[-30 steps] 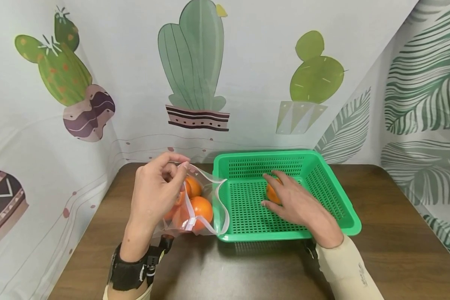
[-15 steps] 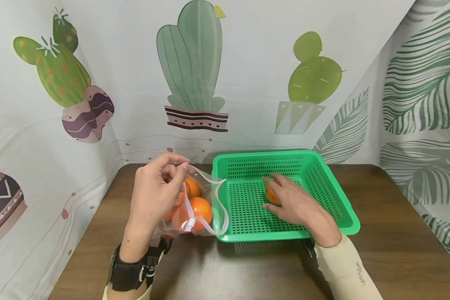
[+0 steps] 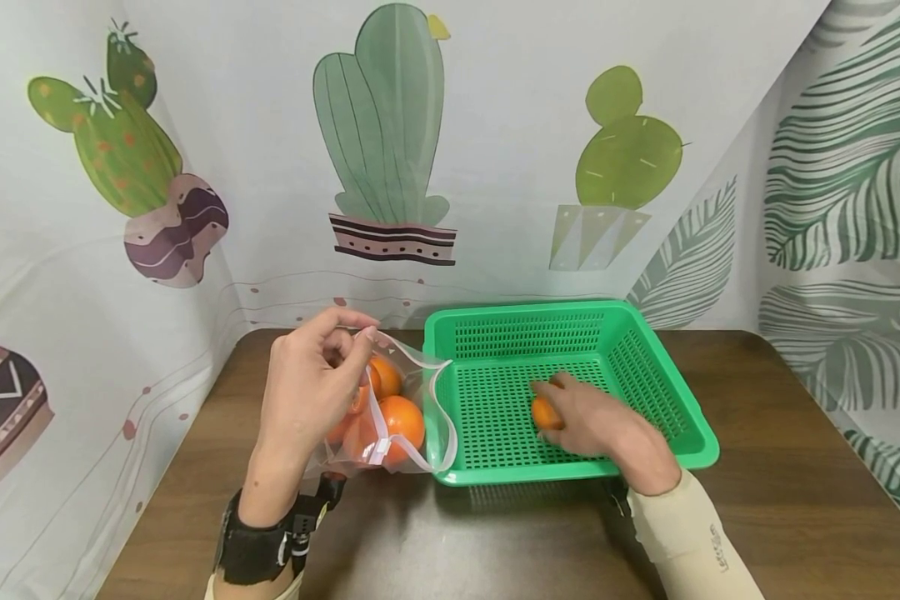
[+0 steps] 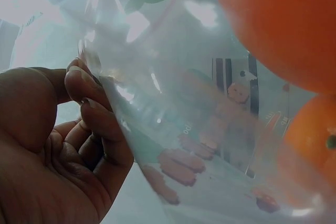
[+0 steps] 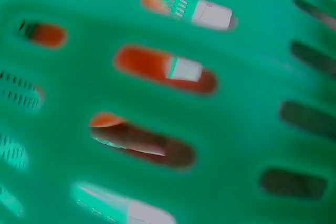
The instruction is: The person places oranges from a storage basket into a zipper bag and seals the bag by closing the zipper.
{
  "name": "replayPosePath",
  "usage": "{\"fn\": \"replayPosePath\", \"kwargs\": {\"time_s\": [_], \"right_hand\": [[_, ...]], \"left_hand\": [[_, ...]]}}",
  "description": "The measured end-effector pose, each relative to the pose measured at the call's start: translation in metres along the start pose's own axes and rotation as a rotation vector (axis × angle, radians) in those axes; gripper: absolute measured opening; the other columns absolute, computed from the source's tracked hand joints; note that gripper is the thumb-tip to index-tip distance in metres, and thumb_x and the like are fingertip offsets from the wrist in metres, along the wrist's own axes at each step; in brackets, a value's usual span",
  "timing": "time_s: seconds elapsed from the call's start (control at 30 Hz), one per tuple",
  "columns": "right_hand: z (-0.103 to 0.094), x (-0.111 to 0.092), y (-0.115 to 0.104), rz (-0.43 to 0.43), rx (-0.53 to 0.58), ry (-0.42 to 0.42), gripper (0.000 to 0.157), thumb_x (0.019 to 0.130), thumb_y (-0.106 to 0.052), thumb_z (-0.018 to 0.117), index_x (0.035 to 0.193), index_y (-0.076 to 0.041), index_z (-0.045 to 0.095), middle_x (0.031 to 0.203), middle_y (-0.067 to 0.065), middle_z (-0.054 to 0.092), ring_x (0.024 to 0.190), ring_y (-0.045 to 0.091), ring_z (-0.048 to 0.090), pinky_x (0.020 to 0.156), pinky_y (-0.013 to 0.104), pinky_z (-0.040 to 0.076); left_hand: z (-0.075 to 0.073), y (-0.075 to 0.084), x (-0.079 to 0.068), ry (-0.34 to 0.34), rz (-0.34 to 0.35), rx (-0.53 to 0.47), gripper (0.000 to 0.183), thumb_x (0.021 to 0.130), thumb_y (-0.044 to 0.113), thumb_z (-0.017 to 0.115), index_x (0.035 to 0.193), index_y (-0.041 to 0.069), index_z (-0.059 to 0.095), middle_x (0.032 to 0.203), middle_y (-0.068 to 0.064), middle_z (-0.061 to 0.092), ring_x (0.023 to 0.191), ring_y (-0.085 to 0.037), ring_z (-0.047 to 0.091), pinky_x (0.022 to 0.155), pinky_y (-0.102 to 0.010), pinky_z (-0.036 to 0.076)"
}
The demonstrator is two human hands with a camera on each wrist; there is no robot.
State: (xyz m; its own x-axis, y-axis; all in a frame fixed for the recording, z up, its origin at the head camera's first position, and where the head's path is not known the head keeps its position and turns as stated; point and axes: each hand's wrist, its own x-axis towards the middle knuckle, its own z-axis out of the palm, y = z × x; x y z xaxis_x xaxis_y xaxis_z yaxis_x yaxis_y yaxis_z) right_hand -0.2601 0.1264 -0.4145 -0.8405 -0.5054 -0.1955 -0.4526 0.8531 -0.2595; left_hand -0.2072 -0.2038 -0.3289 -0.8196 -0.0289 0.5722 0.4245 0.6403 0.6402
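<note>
My left hand (image 3: pixel 311 379) pinches the rim of a clear zip bag (image 3: pixel 447 454) between thumb and fingers, so its mouth gapes toward the basket. Several oranges (image 3: pixel 402 421) lie inside; two of them (image 4: pixel 302 19) fill the right side of the left wrist view. My right hand (image 3: pixel 603 421) reaches into a green plastic basket (image 3: pixel 525 477) and grips an orange (image 3: pixel 545 412) there, its fingers curled round the fruit and slightly blurred. In the right wrist view the basket wall (image 5: pixel 247 124) covers most of the picture, and only orange patches and part of a finger show through the slots.
Both bag and basket are on a dark brown wooden table (image 3: pixel 435 542), the bag close against the basket's left end. Behind hangs a white cloth (image 3: pixel 510 167) printed with cacti and leaves. A black strap (image 3: pixel 258 537) with a camera encircles the left wrist.
My right hand has closed its fingers round the orange and drawn it a little nearer to me inside the basket. The left hand and bag stay where they were.
</note>
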Motion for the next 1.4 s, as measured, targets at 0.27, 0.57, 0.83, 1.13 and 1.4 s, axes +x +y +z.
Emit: {"fn": "replayPosePath", "kwargs": {"time_s": [0.27, 0.57, 0.83, 1.13, 1.4], "right_hand": [[0.003, -0.0013, -0.0019, 0.059, 0.029, -0.143, 0.058, 0.077, -0.031, 0.086, 0.127, -0.013, 0.061, 0.12, 0.011, 0.057, 0.086, 0.018, 0.055, 0.074, 0.04, 0.051], [0.0044, -0.0028, -0.0027, 0.056, 0.033, -0.148, 0.051, 0.078, -0.03, 0.086, 0.12, -0.015, 0.063, 0.112, 0.007, 0.057, 0.082, 0.017, 0.053, 0.069, 0.037, 0.049], [0.0033, -0.0034, -0.0041, 0.048, 0.04, -0.146, 0.05, 0.076, -0.032, 0.086, 0.117, -0.017, 0.063, 0.107, 0.004, 0.056, 0.081, 0.017, 0.052, 0.067, 0.036, 0.049], [0.0028, -0.0032, -0.0039, 0.044, 0.03, -0.129, 0.049, 0.077, -0.029, 0.086, 0.118, -0.015, 0.063, 0.103, 0.004, 0.055, 0.08, 0.017, 0.053, 0.068, 0.035, 0.049], [-0.0015, -0.0051, -0.0046, 0.046, 0.012, -0.12, 0.056, 0.078, -0.033, 0.085, 0.125, -0.013, 0.061, 0.119, 0.01, 0.057, 0.087, 0.018, 0.055, 0.074, 0.039, 0.051]], "left_hand": [[0.0, 0.0003, -0.0002, -0.005, 0.007, 0.002, 0.009, 0.096, 0.018, 0.066, 0.102, 0.015, 0.072, 0.052, 0.013, 0.052, 0.046, -0.005, 0.05, 0.042, -0.024, 0.033], [0.0009, 0.0004, -0.001, -0.009, -0.011, -0.004, 0.008, 0.097, 0.019, 0.066, 0.101, 0.019, 0.072, 0.052, 0.013, 0.052, 0.046, -0.005, 0.052, 0.042, -0.024, 0.033], [0.0005, 0.0006, -0.0007, -0.009, -0.005, 0.0, 0.008, 0.097, 0.019, 0.066, 0.101, 0.019, 0.072, 0.051, 0.014, 0.052, 0.046, -0.004, 0.052, 0.042, -0.024, 0.032], [0.0008, 0.0004, -0.0004, -0.016, -0.028, -0.006, 0.009, 0.097, 0.019, 0.066, 0.102, 0.016, 0.073, 0.052, 0.014, 0.052, 0.047, -0.007, 0.052, 0.042, -0.025, 0.033], [0.0011, -0.0009, 0.0001, -0.005, 0.002, 0.004, 0.008, 0.096, 0.018, 0.066, 0.101, 0.019, 0.072, 0.051, 0.014, 0.052, 0.046, -0.004, 0.051, 0.042, -0.024, 0.033]]}}
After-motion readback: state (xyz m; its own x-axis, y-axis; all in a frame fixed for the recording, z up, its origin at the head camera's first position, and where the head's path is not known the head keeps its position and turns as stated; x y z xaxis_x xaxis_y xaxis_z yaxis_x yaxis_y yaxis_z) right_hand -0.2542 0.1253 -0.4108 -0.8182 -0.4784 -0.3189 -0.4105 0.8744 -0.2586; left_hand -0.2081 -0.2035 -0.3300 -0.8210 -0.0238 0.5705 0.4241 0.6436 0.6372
